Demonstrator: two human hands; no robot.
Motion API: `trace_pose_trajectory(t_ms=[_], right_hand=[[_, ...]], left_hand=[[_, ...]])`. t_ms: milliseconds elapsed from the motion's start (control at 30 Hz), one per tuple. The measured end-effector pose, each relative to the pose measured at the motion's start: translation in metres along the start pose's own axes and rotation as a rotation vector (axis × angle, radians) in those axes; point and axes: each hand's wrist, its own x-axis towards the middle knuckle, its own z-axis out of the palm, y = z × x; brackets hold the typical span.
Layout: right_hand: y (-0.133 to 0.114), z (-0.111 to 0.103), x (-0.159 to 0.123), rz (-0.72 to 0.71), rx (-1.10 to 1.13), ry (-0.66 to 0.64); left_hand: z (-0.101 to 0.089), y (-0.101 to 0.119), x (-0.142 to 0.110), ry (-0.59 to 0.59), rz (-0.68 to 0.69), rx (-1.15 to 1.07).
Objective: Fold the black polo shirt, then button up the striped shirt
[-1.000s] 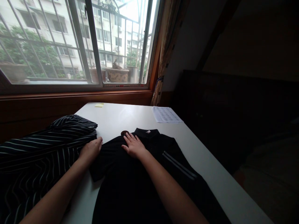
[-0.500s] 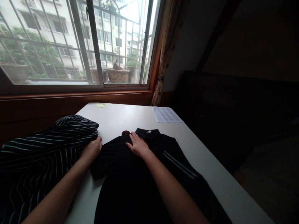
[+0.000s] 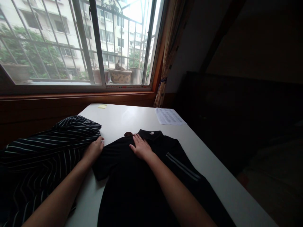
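Observation:
A black short-sleeved polo shirt (image 3: 127, 179) lies spread on the white table (image 3: 118, 118), its collar pointing away from me and two grey stripes on the right sleeve. My right hand (image 3: 142, 147) rests flat on it beside the collar, fingers stretched out. My left hand (image 3: 94, 149) is closed with curled fingers between the polo's left sleeve and a black garment with white stripes (image 3: 52, 148), heaped at the left. What those fingers hold, if anything, is hidden. A dark brown round object (image 3: 128, 134) shows at the polo's shoulder edge, partly covered.
Printed sheets of paper (image 3: 169, 116) lie at the table's far right corner, and a yellow sticky note (image 3: 102, 106) at the far left. Behind the table stand a barred window (image 3: 101, 47) and a tied curtain (image 3: 163, 85). The right side of the room is dark.
The left fingertips have lifted and shifted slightly, with a small pale spot now showing beside them. The right hand stays in place on the polo shirt.

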Motion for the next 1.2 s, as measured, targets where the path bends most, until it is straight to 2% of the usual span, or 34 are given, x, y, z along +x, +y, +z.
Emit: trace_pose_trajectory(t_ms=[133,467,633,800,900,1033,1200], right_hand=[[-0.014,0.003,-0.02,-0.064,-0.018,0.01],[-0.072,0.017,-0.086,-0.226,0.083,0.042],[-0.09,0.016,-0.118,-0.249,0.138,0.006],[-0.101,0.007,-0.149,-0.408,0.194,-0.067],[-0.103,0.0,-0.159,-0.499,0.2,-0.109],[-0.102,-0.004,-0.159,-0.531,0.186,-0.121],[-0.099,-0.004,-0.159,-0.541,0.172,-0.101]], left_hand=[[0.001,-0.001,0.001,0.006,-0.003,-0.027],[0.003,-0.002,0.002,0.016,0.007,-0.049],[0.006,-0.006,0.005,0.038,0.017,-0.09],[0.006,-0.008,0.008,0.071,0.023,-0.152],[0.006,-0.008,0.008,0.084,0.026,-0.183],[0.004,-0.009,0.011,0.079,0.038,-0.221],[-0.007,-0.01,0.014,-0.017,0.08,-0.254]])
